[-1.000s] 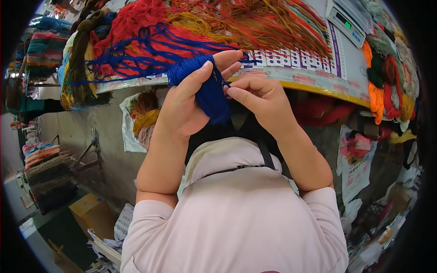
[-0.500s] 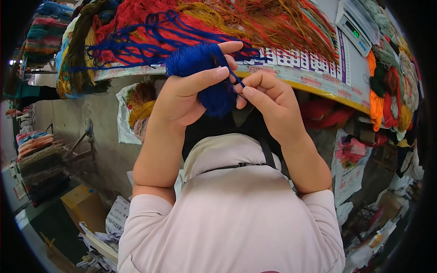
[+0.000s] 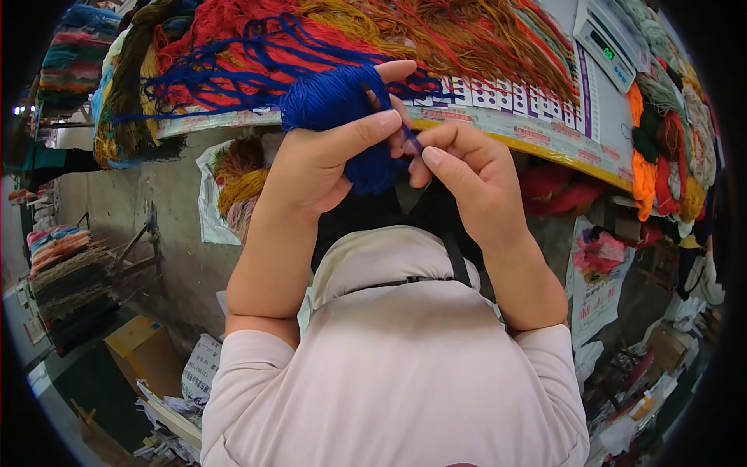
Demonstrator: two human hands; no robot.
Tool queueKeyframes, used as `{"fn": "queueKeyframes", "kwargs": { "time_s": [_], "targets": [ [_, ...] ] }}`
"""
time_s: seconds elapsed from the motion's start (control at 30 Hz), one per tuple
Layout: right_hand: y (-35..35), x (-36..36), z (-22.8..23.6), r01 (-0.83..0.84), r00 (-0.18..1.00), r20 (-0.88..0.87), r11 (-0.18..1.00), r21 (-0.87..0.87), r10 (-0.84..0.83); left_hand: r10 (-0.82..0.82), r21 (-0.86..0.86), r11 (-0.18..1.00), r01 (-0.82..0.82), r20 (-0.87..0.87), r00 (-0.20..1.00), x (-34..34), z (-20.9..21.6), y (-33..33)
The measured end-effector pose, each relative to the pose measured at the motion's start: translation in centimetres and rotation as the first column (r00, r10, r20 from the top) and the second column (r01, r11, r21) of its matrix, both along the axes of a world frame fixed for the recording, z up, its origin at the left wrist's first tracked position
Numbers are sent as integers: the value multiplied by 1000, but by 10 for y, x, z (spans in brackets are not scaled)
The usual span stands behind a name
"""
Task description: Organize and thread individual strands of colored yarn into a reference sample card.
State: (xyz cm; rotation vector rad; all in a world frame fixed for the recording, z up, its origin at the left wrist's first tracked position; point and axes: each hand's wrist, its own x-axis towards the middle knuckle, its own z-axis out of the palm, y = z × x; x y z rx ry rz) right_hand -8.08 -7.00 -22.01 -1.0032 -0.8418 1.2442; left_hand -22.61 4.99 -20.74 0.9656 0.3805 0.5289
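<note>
A thick bundle of blue yarn [image 3: 327,97] hangs over my left hand [image 3: 342,148]. The thumb presses on it, the index finger points out to the right, and part of the bundle drops below the palm. Just to the right, my right hand [image 3: 463,159] pinches a blue strand [image 3: 412,140] between thumb and index finger. That strand runs taut back to my left fingers. Behind the hands, more loose blue yarn strands [image 3: 226,74] spread over red yarn on the table. The other fingertips of my left hand are partly hidden behind the strand.
The table's yellow front edge [image 3: 545,156] lies just beyond my hands. Red yarn [image 3: 222,31] and brown yarn [image 3: 498,54] cover its top. A digital scale [image 3: 611,50] stands at the far right, near hanging orange yarn [image 3: 642,148]. A cardboard box [image 3: 144,354] sits lower left.
The blue bundle and my left hand have shifted slightly up and left. My right hand has moved a little to the right, still pinching the strand.
</note>
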Motion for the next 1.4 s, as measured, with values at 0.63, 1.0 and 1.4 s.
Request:
{"fn": "queueKeyframes", "kwargs": {
  "time_s": [0.63,1.0,1.4],
  "targets": [
    [11,5,-5,92,983,171,989,-115,-71,-6,-36,999,6,4,1000,1,2,6],
    [5,3,-2,148,989,46,982,-114,-143,128,108,987,-122,-42,991,5,5,-4],
    [-85,162,-8,-164,985,-48,983,86,168,-378,181,913,365,41,925,-66,-27,73]
  ]
}}
